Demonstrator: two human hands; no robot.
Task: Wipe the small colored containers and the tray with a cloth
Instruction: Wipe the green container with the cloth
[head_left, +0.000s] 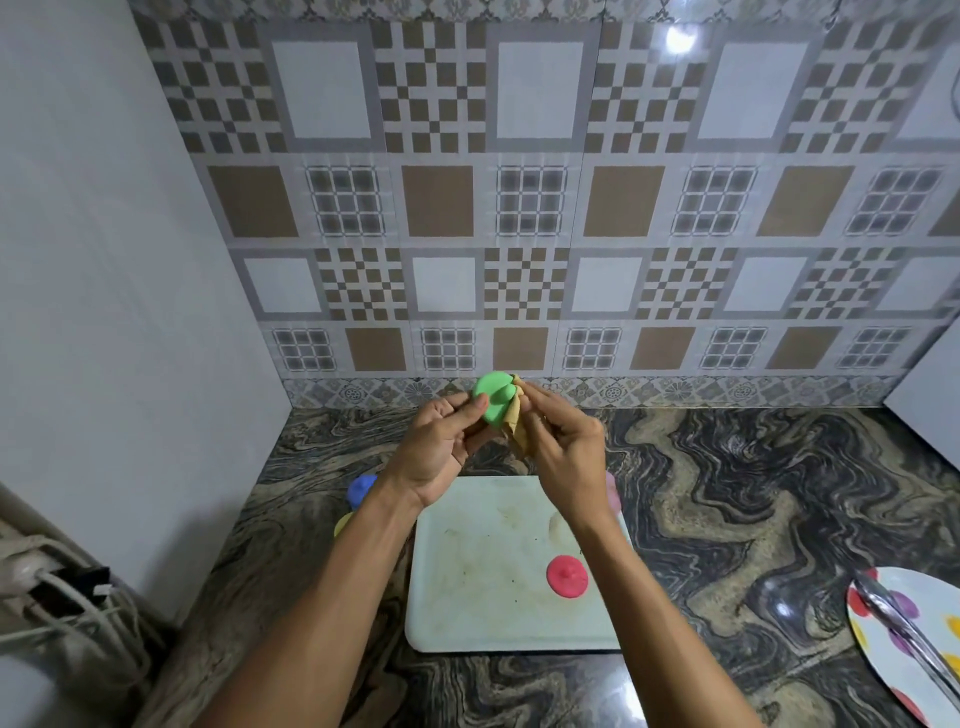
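Both hands are raised above the table (727, 493), in front of the tiled wall (519, 208). The left hand (441, 441) pinches a green container (491, 397) between thumb and fingers, its round face turned toward the camera. The right hand (563, 441) pinches a tan cloth (519, 421) and holds it against the right edge of the green container.

Below the hands, a pale tray (493, 613) lies flat on the marbled table, its surface marked with smudges. A red container (567, 576) sits on the tray near its right edge. A blue container (361, 490) and a yellow one (343, 524) rest on the table just left of the tray, partly hidden by the left forearm. A pink one (613, 491) shows beside the right wrist.

At the far right, a spotted plate (893, 649) holds metal tongs (904, 629). Cables (67, 608) lie at the left edge.
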